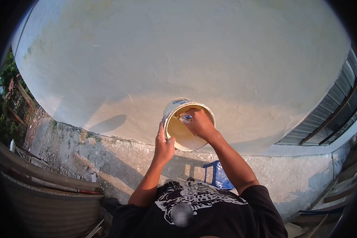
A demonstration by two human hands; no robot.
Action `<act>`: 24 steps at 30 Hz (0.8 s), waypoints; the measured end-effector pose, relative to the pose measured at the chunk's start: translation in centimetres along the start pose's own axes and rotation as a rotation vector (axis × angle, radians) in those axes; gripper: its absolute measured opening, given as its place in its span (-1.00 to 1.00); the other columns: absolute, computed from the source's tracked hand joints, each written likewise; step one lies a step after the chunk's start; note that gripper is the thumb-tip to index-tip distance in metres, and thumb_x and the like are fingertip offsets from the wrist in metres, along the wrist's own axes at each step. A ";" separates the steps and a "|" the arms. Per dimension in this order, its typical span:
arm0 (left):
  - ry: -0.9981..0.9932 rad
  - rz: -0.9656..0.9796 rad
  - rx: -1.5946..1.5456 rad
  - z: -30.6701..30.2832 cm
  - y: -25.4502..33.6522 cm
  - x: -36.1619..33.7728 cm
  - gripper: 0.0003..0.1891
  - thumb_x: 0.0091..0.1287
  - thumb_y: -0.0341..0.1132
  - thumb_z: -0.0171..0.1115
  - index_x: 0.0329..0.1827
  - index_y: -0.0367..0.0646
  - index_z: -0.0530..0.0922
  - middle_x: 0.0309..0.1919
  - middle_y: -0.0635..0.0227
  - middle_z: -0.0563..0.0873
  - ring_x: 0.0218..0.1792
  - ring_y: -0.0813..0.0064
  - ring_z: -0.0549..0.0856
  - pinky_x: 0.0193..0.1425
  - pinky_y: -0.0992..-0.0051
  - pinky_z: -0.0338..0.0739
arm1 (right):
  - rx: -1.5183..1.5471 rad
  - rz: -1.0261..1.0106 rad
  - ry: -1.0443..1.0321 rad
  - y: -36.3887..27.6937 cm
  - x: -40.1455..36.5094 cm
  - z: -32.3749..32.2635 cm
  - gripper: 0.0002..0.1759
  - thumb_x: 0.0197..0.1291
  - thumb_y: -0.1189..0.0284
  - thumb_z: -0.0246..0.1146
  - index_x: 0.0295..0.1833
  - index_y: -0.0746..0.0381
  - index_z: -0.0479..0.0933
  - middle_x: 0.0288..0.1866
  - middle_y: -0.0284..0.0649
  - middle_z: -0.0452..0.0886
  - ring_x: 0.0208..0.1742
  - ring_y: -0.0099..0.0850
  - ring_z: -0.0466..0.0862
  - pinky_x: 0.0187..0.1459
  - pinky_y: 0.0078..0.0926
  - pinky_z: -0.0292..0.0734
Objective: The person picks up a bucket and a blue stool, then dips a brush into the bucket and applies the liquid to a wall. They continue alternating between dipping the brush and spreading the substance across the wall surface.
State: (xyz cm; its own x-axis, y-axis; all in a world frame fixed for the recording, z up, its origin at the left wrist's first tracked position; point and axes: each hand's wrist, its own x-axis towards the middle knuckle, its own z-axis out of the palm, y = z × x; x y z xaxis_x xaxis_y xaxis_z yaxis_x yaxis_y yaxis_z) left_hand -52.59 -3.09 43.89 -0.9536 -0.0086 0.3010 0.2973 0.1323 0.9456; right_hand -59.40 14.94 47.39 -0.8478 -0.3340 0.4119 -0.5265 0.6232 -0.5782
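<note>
A round white paint bucket (190, 147) is held in front of my chest, tilted so that its mouth faces me. Pale cream paint coats its inside, and blue print shows on its outer wall. My left hand (164, 144) grips the left side of the rim, with white paint spots on the thumb and fingers. Inside the mouth, my right hand (199, 125) is closed round a paint-smeared tool with a blue part (188, 117). Most of that tool is hidden by the hand, so its exact kind does not show.
A pale plastered wall (178, 51) rises right in front. Below the bucket, a blue plastic stool (220, 176) stands on rough concrete ground (119, 158). A slatted window (325, 113) is at right; corrugated sheeting (55, 210) lies at lower left.
</note>
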 end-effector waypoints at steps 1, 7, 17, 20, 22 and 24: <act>0.024 0.001 -0.028 -0.4 0.1 0.3 -0.31 0.25 -0.61 0.03 0.54 -0.43 0.23 0.31 -0.12 0.57 0.31 0.15 0.59 0.43 0.33 0.43 | -0.032 -0.033 0.024 -0.6 0.1 -0.2 -0.65 0.13 0.54 0.34 0.06 0.32 0.72 -0.03 0.10 0.75 -0.09 0.08 0.76 -0.02 -0.10 0.68; 0.132 0.028 -0.063 -2.2 -0.2 2.4 -0.33 0.25 -0.61 0.02 0.51 -0.42 0.25 0.27 -0.11 0.60 0.26 0.14 0.63 0.39 0.32 0.45 | -0.308 -0.085 0.092 -2.5 2.1 0.6 -0.64 0.08 0.55 0.36 0.05 0.34 0.71 -0.03 0.10 0.76 -0.09 0.06 0.76 -0.03 -0.11 0.69; 0.208 0.040 -0.016 -3.0 -0.2 1.7 -0.30 0.25 -0.60 0.03 0.54 -0.48 0.21 0.32 -0.15 0.57 0.31 0.08 0.59 0.45 0.32 0.40 | 0.117 0.044 -0.007 -2.9 2.6 2.7 -0.71 0.03 0.59 0.44 -0.07 0.37 0.75 -0.05 0.11 0.78 -0.07 0.04 0.77 0.01 -0.19 0.68; 0.202 0.008 -0.040 -3.0 -0.5 1.5 -0.29 0.24 -0.60 0.02 0.54 -0.47 0.20 0.32 -0.14 0.56 0.30 0.10 0.59 0.45 0.33 0.40 | 0.245 0.049 -0.028 -3.6 2.4 1.1 -0.65 -0.03 0.61 0.48 -0.03 0.33 0.77 -0.05 0.08 0.78 -0.04 0.00 0.77 0.06 -0.23 0.67; 0.199 0.003 -0.015 -3.0 -0.7 1.2 -0.29 0.24 -0.60 0.01 0.55 -0.47 0.20 0.33 -0.14 0.56 0.30 0.12 0.60 0.44 0.34 0.40 | 0.206 0.057 -0.148 -2.8 2.3 0.6 -0.64 -0.04 0.61 0.47 -0.03 0.33 0.77 -0.06 0.08 0.79 -0.04 0.00 0.77 0.06 -0.23 0.67; 0.179 0.015 -0.020 -3.1 -0.5 0.9 -0.28 0.24 -0.59 -0.01 0.56 -0.45 0.19 0.33 -0.12 0.56 0.29 0.15 0.60 0.42 0.36 0.42 | 0.168 0.057 -0.270 -2.3 2.2 0.7 -0.64 -0.04 0.62 0.47 -0.03 0.32 0.78 -0.06 0.08 0.79 -0.04 -0.01 0.77 0.06 -0.22 0.67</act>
State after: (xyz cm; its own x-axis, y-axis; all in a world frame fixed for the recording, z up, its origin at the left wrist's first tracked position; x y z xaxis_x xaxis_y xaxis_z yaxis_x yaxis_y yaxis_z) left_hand -53.50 -6.21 44.08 -0.9258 -0.1830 0.3308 0.3143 0.1139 0.9425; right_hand -60.11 12.28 49.11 -0.8504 -0.4919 0.1867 -0.4619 0.5281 -0.7126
